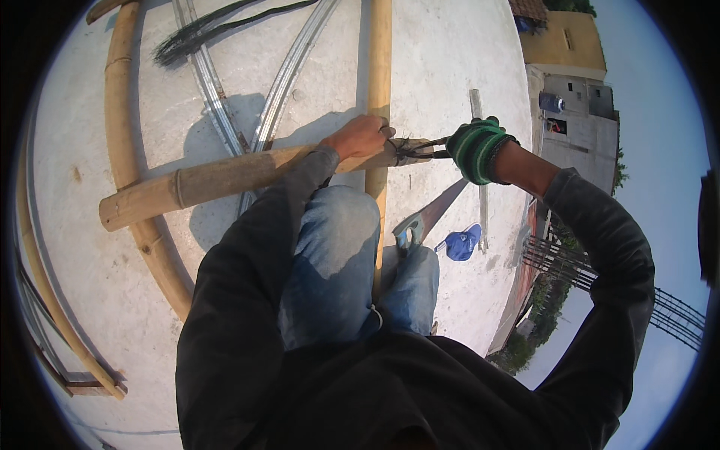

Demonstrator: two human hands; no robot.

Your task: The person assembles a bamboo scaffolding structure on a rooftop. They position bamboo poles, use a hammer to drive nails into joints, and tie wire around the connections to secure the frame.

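A short bamboo pole [217, 178] lies across two longer ones, the right-hand bamboo pole [379, 67] and the left-hand bamboo pole [120, 97]. Near its right end my bare left hand [360, 139] is closed over it, with the fingertips partly hidden. Dark binding wire [405, 152] wraps the pole beside that hand. My right hand [480, 150], in a green and black striped glove, is closed round the handles of what look like dark pincers [435, 148]. Their jaws meet the wire, though the exact grip there is too small to tell.
A handsaw [431, 216] and a blue cap [460, 243] lie on the pale concrete slab [457, 300] near my knees. Silvery metal channels [289, 75] and a black strand bundle [180, 45] are at the far left. Buildings [574, 120] and sky show past the slab's right edge.
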